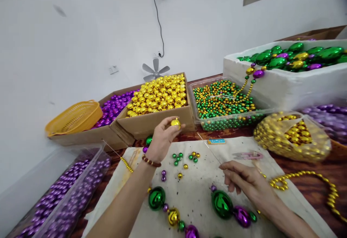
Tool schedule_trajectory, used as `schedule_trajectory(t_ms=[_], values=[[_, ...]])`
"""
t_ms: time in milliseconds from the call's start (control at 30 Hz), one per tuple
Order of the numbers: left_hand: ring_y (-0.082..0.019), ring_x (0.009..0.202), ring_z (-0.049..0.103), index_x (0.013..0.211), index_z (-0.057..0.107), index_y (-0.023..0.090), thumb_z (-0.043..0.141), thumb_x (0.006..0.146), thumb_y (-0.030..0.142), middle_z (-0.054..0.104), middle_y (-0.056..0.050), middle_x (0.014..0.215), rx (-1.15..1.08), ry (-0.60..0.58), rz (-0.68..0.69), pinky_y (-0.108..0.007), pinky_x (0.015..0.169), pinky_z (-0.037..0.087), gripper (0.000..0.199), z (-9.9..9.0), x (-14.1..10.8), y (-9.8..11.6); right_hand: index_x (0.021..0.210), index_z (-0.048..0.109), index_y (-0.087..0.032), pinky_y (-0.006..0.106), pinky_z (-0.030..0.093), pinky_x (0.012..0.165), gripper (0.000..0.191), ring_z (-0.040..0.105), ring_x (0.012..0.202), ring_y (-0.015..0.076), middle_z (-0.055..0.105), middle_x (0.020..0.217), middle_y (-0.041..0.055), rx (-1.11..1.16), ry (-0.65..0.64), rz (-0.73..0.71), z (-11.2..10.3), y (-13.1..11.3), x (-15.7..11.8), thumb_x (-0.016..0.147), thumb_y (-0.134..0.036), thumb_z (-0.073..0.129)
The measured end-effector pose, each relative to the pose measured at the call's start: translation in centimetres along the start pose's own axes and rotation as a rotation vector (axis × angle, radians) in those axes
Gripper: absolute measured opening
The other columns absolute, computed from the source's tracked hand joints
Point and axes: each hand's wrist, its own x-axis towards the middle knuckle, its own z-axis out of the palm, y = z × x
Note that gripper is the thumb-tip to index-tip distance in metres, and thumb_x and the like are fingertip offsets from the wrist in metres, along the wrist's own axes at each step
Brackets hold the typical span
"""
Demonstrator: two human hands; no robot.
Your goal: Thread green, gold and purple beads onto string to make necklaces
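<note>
My left hand pinches a shiny gold ball in front of the box of gold balls. Between the fingertips of my right hand is a long thin needle that slants up to the left. Large green, purple and gold beads lie strung in a line below my hands, among them a green oval bead near my right hand and a green ball near my left forearm. Small green beads, a gold bead and purple beads sit loose on the cloth.
At the back stand a cardboard box of gold balls, purple balls with a yellow basket, a clear bin and a white foam box. Pink-handled snips and a gold bead strand lie right.
</note>
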Motion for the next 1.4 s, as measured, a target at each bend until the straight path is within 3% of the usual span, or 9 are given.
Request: schedule_trajectory(t_ms=[100, 233, 333, 467, 867, 1033, 1200, 1300, 1400], values=[[-0.022, 0.1, 0.063, 0.099, 0.063, 0.015, 0.065, 0.078, 0.016, 0.064, -0.005, 0.098, -0.341, -0.001, -0.181, -0.041, 0.099, 0.044, 0.021, 1.2, -2.9, -2.1, 0.103, 0.059, -0.017, 0.022, 0.044, 0.052, 0.028, 0.062, 0.059, 0.013, 0.064, 0.072, 0.002, -0.054, -0.005, -0.027, 0.2, -0.3, -0.5, 0.095, -0.038, 0.043], [-0.021, 0.098, 0.064, 0.096, 0.064, 0.013, 0.06, 0.085, 0.024, 0.066, -0.007, 0.095, -0.659, 0.075, -0.419, -0.038, 0.092, 0.05, 0.016, 1.9, -4.0, -4.3, 0.103, 0.061, -0.018, 0.021, 0.045, 0.053, 0.026, 0.062, 0.055, 0.0122, 0.064, 0.066, -0.0001, -0.168, -0.018, -0.039, 0.5, -0.4, -1.0, 0.096, -0.035, 0.042], [-0.017, 0.088, 0.064, 0.091, 0.065, 0.013, 0.06, 0.085, 0.022, 0.067, -0.006, 0.088, -0.788, 0.165, -0.451, -0.031, 0.085, 0.053, 0.013, 2.3, -4.1, -5.0, 0.1, 0.061, -0.019, 0.021, 0.045, 0.05, 0.027, 0.061, 0.05, 0.0119, 0.062, 0.062, -0.0012, -0.229, -0.036, -0.026, 0.9, -0.3, -1.3, 0.096, -0.036, 0.041], [-0.018, 0.093, 0.064, 0.086, 0.065, 0.012, 0.062, 0.084, 0.018, 0.067, -0.007, 0.092, -0.845, 0.213, -0.404, -0.033, 0.09, 0.051, 0.007, 2.9, -4.3, -5.0, 0.1, 0.061, -0.019, 0.019, 0.043, 0.046, 0.029, 0.059, 0.047, 0.0116, 0.06, 0.059, -0.0015, -0.244, -0.034, -0.023, 1.2, -0.5, -1.5, 0.096, -0.039, 0.041], [-0.02, 0.099, 0.064, 0.105, 0.062, 0.019, 0.062, 0.083, 0.014, 0.066, -0.004, 0.099, -0.687, 0.122, -0.208, -0.041, 0.099, 0.045, 0.022, 4.0, -5.1, -5.0, 0.106, 0.06, -0.018, 0.02, 0.043, 0.046, 0.033, 0.058, 0.047, 0.0112, 0.059, 0.06, -0.0015, -0.216, -0.013, 0.004, 1.3, -0.2, -1.5, 0.097, -0.04, 0.037], [-0.021, 0.106, 0.062, 0.11, 0.059, 0.021, 0.061, 0.084, 0.015, 0.065, -0.004, 0.106, -0.641, 0.098, -0.147, -0.043, 0.103, 0.04, 0.027, 5.3, -6.2, -5.1, 0.103, 0.058, -0.019, 0.02, 0.042, 0.048, 0.028, 0.057, 0.047, 0.0102, 0.058, 0.059, -0.0031, -0.227, 0.013, -0.042, 1.7, -0.7, -0.8, 0.098, -0.036, 0.037], [-0.023, 0.106, 0.061, 0.112, 0.062, 0.021, 0.064, 0.082, 0.017, 0.063, -0.007, 0.113, -0.488, -0.025, -0.238, -0.042, 0.099, 0.043, 0.03, 6.4, -7.7, -4.8, 0.101, 0.058, -0.019, 0.021, 0.041, 0.049, 0.025, 0.054, 0.047, 0.0099, 0.056, 0.058, -0.0037, -0.191, 0.041, -0.081, 2.1, -1.7, 0.6, 0.097, -0.034, 0.038], [-0.022, 0.105, 0.061, 0.114, 0.063, 0.021, 0.064, 0.082, 0.023, 0.062, -0.009, 0.119, -0.197, -0.072, -0.242, -0.036, 0.092, 0.045, 0.033, 4.4, -7.4, -4.5, 0.094, 0.056, -0.019, 0.021, 0.043, 0.052, 0.024, 0.055, 0.05, 0.01, 0.056, 0.063, -0.0028, -0.091, 0.087, -0.09, 1.8, -2.0, 1.2, 0.096, -0.036, 0.04], [-0.02, 0.101, 0.06, 0.113, 0.063, 0.023, 0.06, 0.083, 0.027, 0.064, -0.008, 0.112, 0.283, 0.064, -0.079, -0.031, 0.088, 0.044, 0.03, 0.0, -6.1, -4.9, 0.095, 0.053, -0.019, 0.021, 0.041, 0.048, 0.022, 0.053, 0.049, 0.0093, 0.052, 0.063, -0.0038, 0.059, 0.096, -0.044, 1.1, -1.8, 1.4, 0.095, -0.038, 0.042]])
